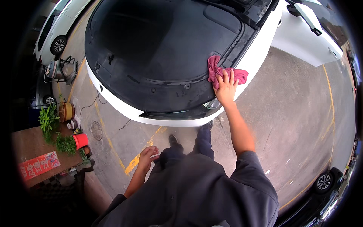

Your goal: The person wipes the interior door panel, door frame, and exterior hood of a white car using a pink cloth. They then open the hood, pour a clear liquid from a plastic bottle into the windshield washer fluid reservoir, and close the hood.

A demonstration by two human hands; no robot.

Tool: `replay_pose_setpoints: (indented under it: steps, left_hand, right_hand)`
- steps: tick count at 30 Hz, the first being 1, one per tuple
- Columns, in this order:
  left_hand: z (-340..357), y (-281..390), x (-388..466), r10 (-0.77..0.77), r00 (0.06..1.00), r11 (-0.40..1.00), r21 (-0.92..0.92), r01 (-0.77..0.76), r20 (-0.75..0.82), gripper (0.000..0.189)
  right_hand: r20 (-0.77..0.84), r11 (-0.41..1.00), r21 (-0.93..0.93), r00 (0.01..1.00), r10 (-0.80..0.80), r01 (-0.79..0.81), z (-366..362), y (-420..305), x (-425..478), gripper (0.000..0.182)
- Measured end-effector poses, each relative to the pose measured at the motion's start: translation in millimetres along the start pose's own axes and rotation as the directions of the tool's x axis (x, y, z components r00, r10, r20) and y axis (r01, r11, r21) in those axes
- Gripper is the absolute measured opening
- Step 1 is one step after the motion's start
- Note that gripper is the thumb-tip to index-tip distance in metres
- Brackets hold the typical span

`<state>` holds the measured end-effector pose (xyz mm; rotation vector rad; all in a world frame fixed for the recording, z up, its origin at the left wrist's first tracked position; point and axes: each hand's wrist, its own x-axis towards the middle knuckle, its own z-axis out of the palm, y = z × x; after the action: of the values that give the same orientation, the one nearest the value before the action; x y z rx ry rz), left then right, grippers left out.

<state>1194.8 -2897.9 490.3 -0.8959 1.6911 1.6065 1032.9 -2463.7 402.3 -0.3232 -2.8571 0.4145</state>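
Note:
My right hand [226, 90] presses a crumpled pink cloth [214, 66] onto the near right corner of a white car. Beneath the cloth lie the edge of a black panel [181, 63] and the white fender [256, 58]. Damp-looking marks show on the panel near a round fastener [187, 86]. Just below the hand, a clear headlight [212, 104] is partly visible. My left hand [148, 156] hangs beside my thigh, away from the car, its fingers loosely bent and holding nothing.
An open white car door [305, 37] juts out at the right. To the left stand a wet/dry vacuum cleaner [63, 69], a second white car [58, 28] and potted plants, including one in a red pot [80, 141]. A dark car [323, 187] is at lower right.

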Motion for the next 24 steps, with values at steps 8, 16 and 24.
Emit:
replay_pose_setpoints:
  steps: [8,16,24]
  left_hand:
    - [-116.1,-55.0,-7.4,-0.007,1.0,0.992,-0.124,0.008,0.013,0.023]
    - [-314.4,-98.7,-31.8,-0.008,0.966,0.941,-0.329,-0.081,-0.26,0.024]
    - [-437.1,-77.9,-0.4,-0.091,0.922,0.881,-0.461,-0.102,-0.377,0.022]
  right_hand:
    - [-0.017,0.993,-0.009,0.993,0.117,-0.118,72.7,-125.0,-120.5,0.065]
    - [0.156,0.994,-0.076,0.986,-0.066,0.078,131.5,-278.3,-119.7,0.071]
    - [0.364,0.897,0.052,0.828,-0.427,0.44,206.4,-409.5,-79.0,0.057]
